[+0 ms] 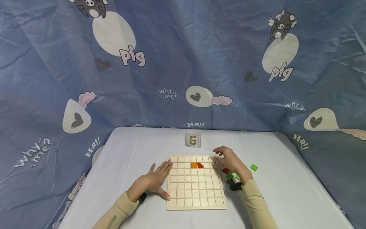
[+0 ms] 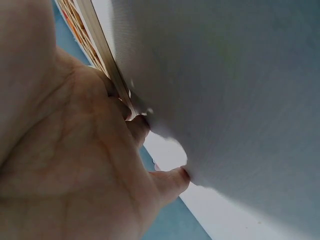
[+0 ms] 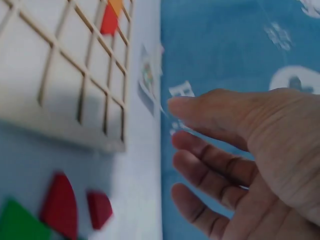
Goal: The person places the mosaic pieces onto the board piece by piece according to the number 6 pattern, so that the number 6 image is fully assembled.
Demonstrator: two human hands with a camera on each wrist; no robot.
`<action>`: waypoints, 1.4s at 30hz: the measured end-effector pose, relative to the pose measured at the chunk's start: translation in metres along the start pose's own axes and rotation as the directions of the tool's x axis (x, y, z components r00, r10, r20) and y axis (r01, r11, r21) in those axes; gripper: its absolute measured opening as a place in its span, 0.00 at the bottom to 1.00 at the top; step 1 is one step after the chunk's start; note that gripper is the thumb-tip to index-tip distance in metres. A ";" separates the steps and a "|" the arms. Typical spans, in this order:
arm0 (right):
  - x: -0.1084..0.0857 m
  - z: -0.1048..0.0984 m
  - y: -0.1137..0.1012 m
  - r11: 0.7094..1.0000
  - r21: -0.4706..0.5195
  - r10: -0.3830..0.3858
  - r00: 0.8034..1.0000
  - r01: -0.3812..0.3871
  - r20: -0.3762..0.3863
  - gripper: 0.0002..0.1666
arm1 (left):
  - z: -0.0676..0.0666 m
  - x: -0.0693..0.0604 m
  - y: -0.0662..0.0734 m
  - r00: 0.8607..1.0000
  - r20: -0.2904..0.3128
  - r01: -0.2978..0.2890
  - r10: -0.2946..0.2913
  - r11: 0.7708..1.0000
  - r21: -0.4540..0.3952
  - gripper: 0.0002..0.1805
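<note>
Fingers of the left hand lie spread and hold nothing, tips and thumb along the left edge of the gridded wooden board; so broad a stance presumably serves to steady it. Fingers of the right hand are bent, the thumb apart from them, and pinch nothing; this hand hangs by the board's far right corner, its loose curve apparently suited to small flat pieces. An orange square and a red quarter-round sit side by side in neighbouring cells toward the far edge, the raised grid lines seemingly there to fence each one in; beyond the board lies a small printed card, probably placed to be looked at over the board; loose pieces lie beside the right edge, likely for the right hand's convenience.

Only the head view shows both hands together, and a green square well apart to the right; there the right arm partly hides the loose pieces, while the right wrist view separates a larger red piece, a smaller red piece and a green piece, though blurred; the left wrist view adds the palm and the board's side; how hard the fingertips press, I cannot tell.
</note>
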State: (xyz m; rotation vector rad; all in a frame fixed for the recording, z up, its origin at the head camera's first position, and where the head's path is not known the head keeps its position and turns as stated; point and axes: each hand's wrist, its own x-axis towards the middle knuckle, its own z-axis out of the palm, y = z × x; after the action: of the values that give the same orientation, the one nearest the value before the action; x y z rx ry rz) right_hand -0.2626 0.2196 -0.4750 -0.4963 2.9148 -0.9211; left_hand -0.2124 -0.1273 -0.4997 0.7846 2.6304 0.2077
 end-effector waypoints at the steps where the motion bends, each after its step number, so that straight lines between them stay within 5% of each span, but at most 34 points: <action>1: 0.000 -0.004 0.004 1.000 -0.002 0.011 1.000 -0.011 -0.004 0.21 | 0.000 0.000 0.000 1.000 -0.001 0.001 -0.001 1.000 0.002 0.76; 10: -0.008 -0.021 0.028 0.994 -0.026 0.104 0.994 -0.103 0.036 0.19 | 0.002 0.002 -0.003 1.000 0.002 0.001 -0.001 1.000 0.001 0.77; 21: -0.008 -0.015 0.038 0.987 -0.037 0.161 0.975 -0.157 0.153 0.21 | 0.004 0.002 -0.004 1.000 0.000 0.004 -0.004 1.000 -0.002 0.77; 42: 0.000 0.001 0.045 0.984 -0.051 0.173 0.983 -0.170 0.061 0.11 | 0.002 0.003 -0.005 1.000 0.005 0.005 -0.005 1.000 -0.004 0.77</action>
State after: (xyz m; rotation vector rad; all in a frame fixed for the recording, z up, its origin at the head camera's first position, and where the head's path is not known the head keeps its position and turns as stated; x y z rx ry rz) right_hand -0.2754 0.2540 -0.5009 -0.2657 2.8694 -0.8023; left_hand -0.2166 -0.1295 -0.5037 0.7757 2.6264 0.2093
